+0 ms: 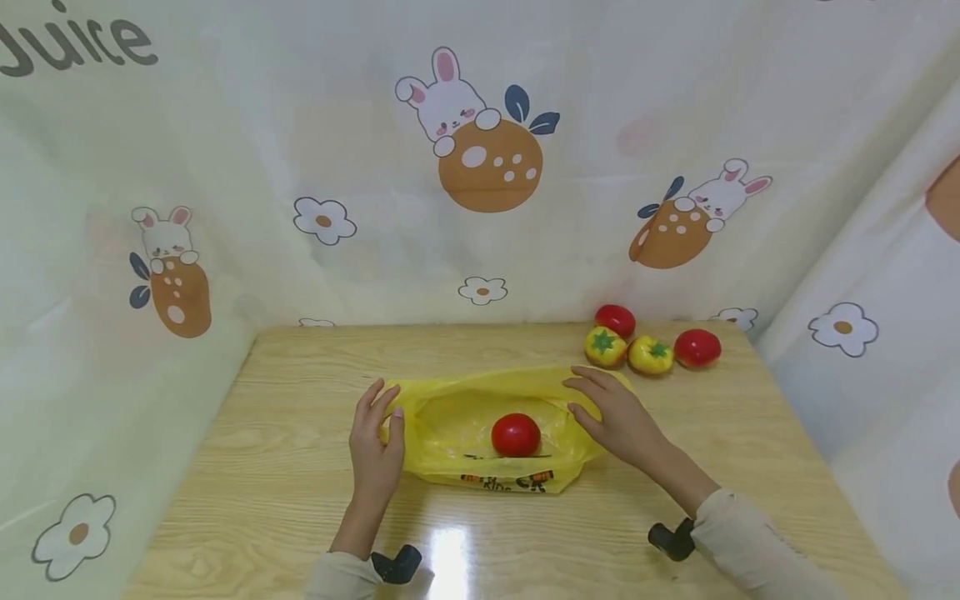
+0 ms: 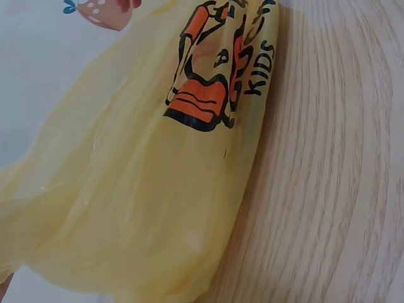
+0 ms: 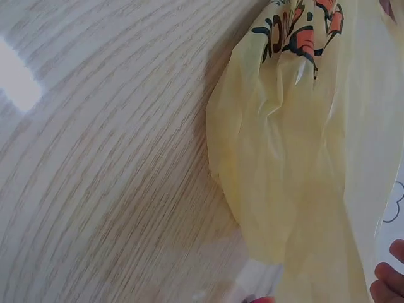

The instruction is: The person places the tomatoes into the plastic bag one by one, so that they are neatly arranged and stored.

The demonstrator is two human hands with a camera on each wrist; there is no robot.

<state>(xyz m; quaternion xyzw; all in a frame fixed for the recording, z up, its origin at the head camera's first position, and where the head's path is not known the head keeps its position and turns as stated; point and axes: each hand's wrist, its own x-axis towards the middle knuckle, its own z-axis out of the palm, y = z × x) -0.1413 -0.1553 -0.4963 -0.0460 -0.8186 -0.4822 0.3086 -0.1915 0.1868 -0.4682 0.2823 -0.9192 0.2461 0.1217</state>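
Observation:
A yellow plastic bag (image 1: 450, 392) with printed figures and lettering lies on the table, its mouth spread wide. One red tomato (image 1: 516, 435) rests inside it. My left hand (image 1: 375, 454) is at the bag's left end, fingers and thumb extended at its edge. At the right end, my right hand (image 1: 618, 417) reaches over the rim with fingers spread and a gap to the thumb. The left wrist view shows mostly the bag's side (image 2: 158, 189). In the right wrist view, a few fingertips (image 3: 386, 284) appear beside the bag.
Two red tomatoes (image 1: 697, 348) and two yellow fruits with green tops (image 1: 651, 356) sit at the table's back right. Behind the wooden table (image 1: 300, 358) hangs a curtain printed with rabbits (image 1: 360, 275).

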